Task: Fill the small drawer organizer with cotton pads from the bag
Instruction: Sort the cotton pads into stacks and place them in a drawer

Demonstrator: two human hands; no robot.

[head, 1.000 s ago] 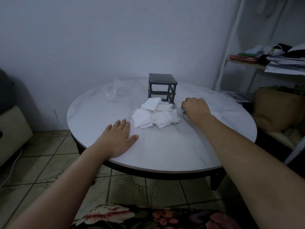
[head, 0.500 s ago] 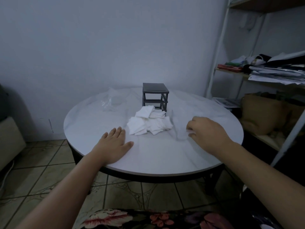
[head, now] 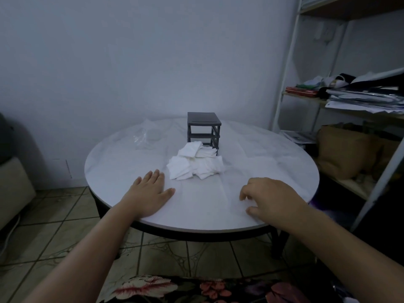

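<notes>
Cotton pads [head: 196, 165] (soft, featherlight, loosely heaped) should pinch easily by an edge; left hand [head: 150, 193] lies flat, right hand [head: 271, 200] loosely curled, both empty.

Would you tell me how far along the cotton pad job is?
Done: cotton pads lie heaped on the table near the clear bag. In hand: nothing; left hand lies flat, right hand loosely curled. Left: all pads must go into the drawer organizer, whose shelves look empty.

Single head-worn view, looking forward and down over round table [head: 131, 154], wide-angle, close above hands
</notes>
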